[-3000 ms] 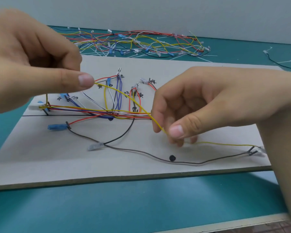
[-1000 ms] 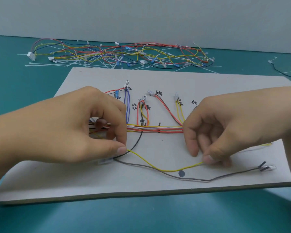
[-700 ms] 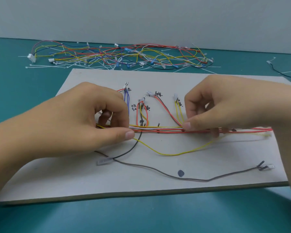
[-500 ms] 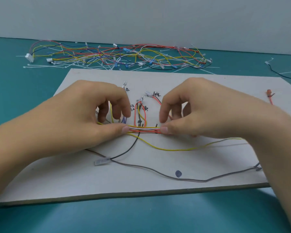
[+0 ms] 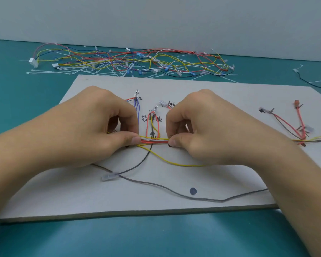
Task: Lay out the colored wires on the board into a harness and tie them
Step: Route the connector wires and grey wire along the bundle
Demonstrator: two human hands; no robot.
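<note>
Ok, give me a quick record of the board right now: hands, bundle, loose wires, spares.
left hand: pinches the wire bundle at its left
right hand: pinches the same bundle at its right
board: grey, flat on the teal mat
yellow wire: sags loose below the bundle
grey wire: loose near the front edge
spare wires: heap behind the board

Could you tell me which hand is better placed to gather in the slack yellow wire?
Probably the right hand: the slack yellow wire runs under it; the left hand pinches the bundle farther away.
</note>
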